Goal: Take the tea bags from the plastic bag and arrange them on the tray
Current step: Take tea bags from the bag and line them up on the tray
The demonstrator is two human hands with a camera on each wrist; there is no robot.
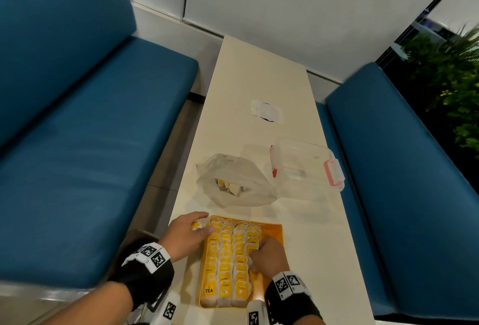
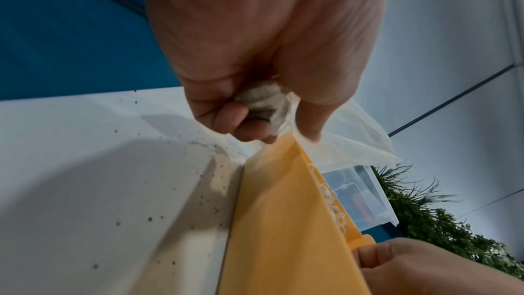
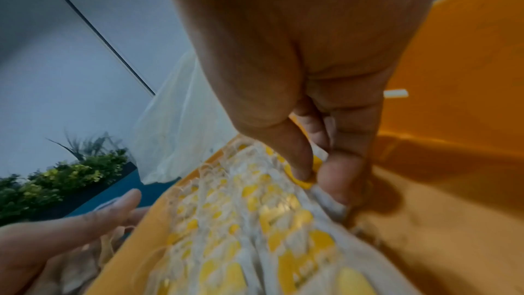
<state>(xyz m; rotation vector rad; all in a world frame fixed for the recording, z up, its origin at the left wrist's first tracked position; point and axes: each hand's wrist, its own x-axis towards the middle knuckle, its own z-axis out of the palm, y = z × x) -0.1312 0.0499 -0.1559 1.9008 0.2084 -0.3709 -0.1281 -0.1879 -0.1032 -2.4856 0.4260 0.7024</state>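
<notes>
While light, soft and easily torn, best pinched by paper body, not string: tea bag (image 1: 199, 225) clutched in left hand (image 1: 185, 234) beside orange tray (image 1: 272, 231), another tea bag (image 3: 304, 178) pinched by right hand (image 1: 269, 254) over tray.

A café or canteen booth: blue padded benches (image 1: 90, 143) flank a narrow cream table (image 1: 259, 86).

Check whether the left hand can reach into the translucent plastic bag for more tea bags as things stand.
Probably not yet: the left hand already grips tea bags beside the orange tray. The translucent plastic bag lies open just beyond, unobstructed.
</notes>
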